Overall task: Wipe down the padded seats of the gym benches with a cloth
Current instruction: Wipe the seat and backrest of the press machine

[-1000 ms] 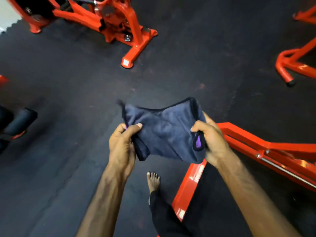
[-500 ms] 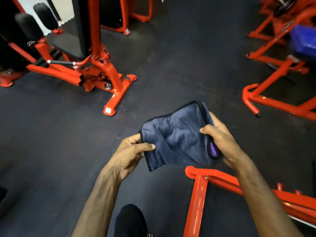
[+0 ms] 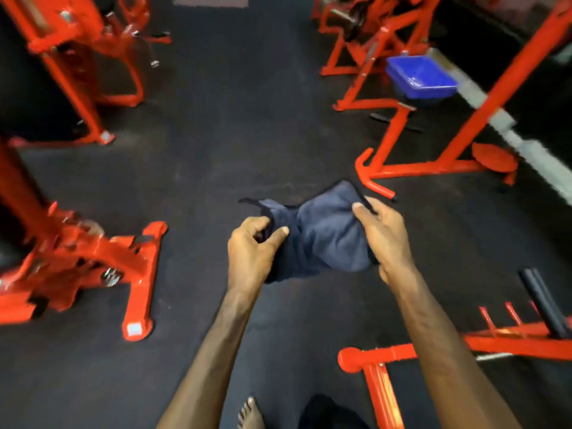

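A gym. Dark rubber floor [image 3: 216,150] underfoot, crowded with orange-red steel machine frames [image 3: 77,249] on every side. Far right, a frame carrying a blue padded seat [image 3: 421,77]; behind it, what looks like a bar with weight plates [image 3: 353,23], blurred. Lower right, a low frame [image 3: 380,373] with short pegs and black foam rollers [image 3: 541,305]. Left, bolted feet and a chromed fitting [image 3: 110,275] on another machine. Bare foot [image 3: 250,413] on the floor at bottom edge.

Left machine [image 3: 71,243] motion-blurred; bare foot [image 3: 250,413] cut by bottom edge.
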